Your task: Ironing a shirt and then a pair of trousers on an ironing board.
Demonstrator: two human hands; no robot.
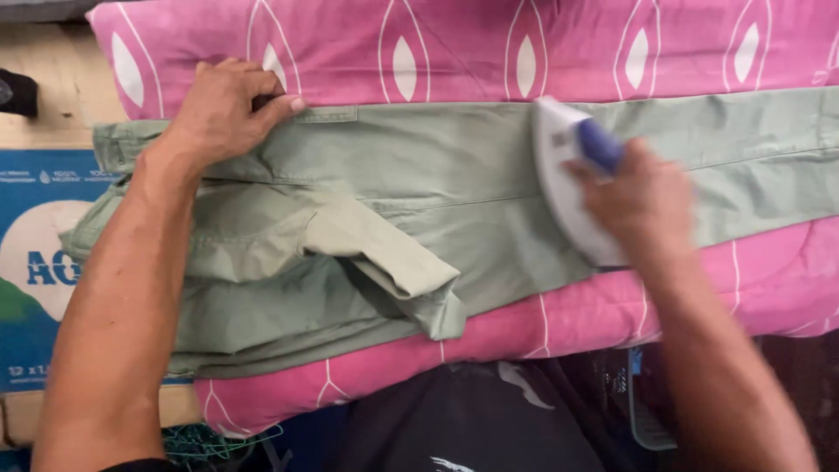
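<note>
Head view: the right hand (642, 205) is wrapped tight round the blue handle of a white iron (564, 188), pressing it flat on green trousers (437, 201); the left hand (229, 105) pinches the waistband shut between its fingers, keeping the cloth taut over the pink patterned padding (489, 39), a blue carton (39, 262) just beside

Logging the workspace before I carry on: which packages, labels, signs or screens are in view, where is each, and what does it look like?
Blue printed cardboard box: far left, partly under the green trousers; rectangular, blue with white and green patches.
Black garment's white print: bottom centre edge; small, cut off.
No screens or signs.
</note>
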